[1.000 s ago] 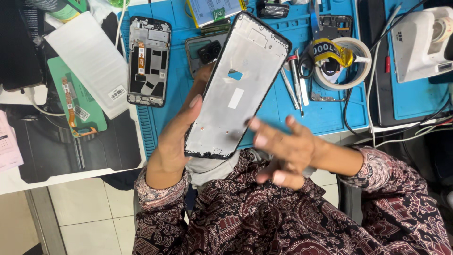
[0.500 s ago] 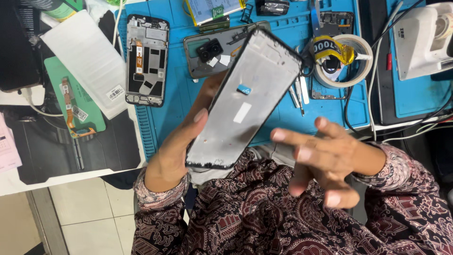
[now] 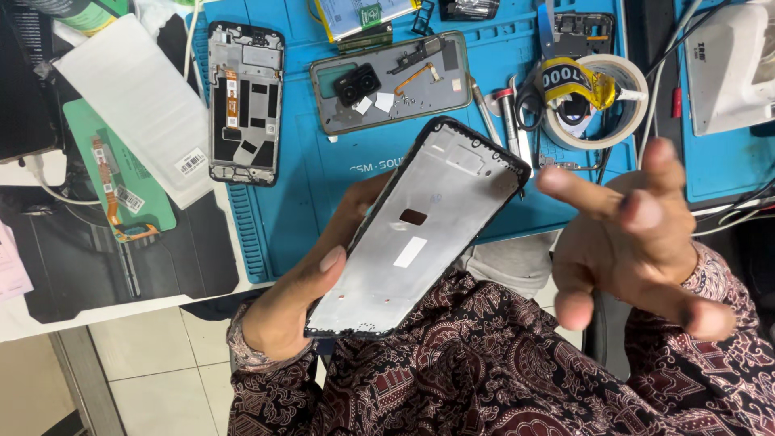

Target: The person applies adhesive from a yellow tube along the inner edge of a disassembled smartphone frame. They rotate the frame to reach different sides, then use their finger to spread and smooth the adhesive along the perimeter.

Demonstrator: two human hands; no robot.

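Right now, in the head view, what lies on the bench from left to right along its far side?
White sheet → open phone frame → grey back cover → tape roll → white device.

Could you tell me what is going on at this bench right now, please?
A person holds a phone frame tilted up in the left hand, thumb along its edge. The right hand is open and empty beside it, fingers spread, touching nothing. On the blue mat behind lie another opened phone, a back cover and a tape roll.
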